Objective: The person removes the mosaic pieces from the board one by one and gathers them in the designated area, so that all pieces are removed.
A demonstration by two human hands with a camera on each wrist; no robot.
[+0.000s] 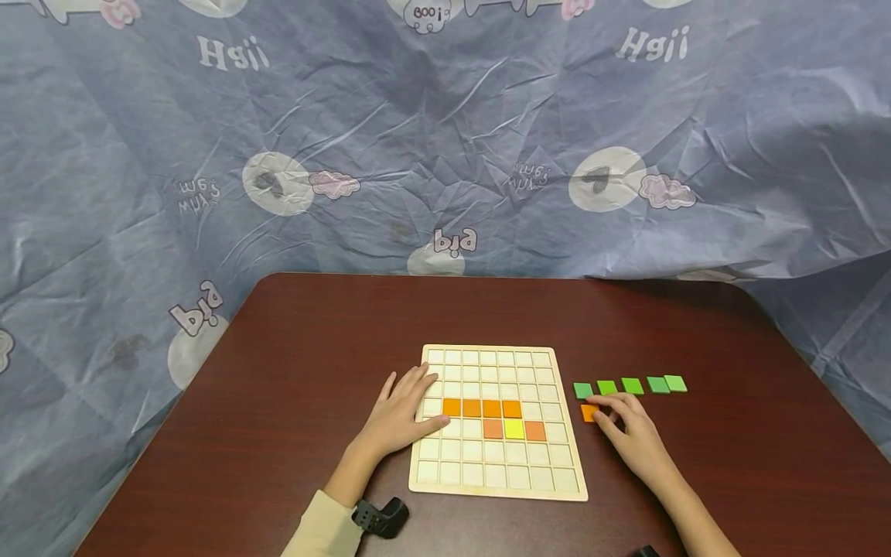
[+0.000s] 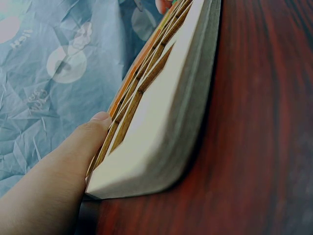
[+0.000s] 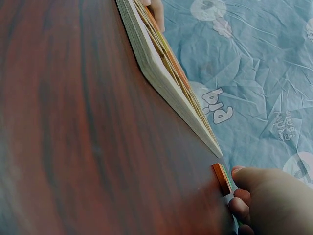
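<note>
A pale wooden grid board lies on the dark red-brown table. My left hand rests on its left edge, fingers spread, with the thumb reaching over the grid; the left wrist view has that thumb against the board's side. Several orange tiles form a row on the grid. Below them sit two salmon tiles with a yellow tile between. Right of the board, my right hand pinches a loose orange tile at table level, thumb and fingers curled at its edge.
Several green tiles lie in a line just beyond my right hand; the two rightmost touch or overlap. A blue-grey printed cloth hangs behind the table. A black band with a camera is on my left wrist.
</note>
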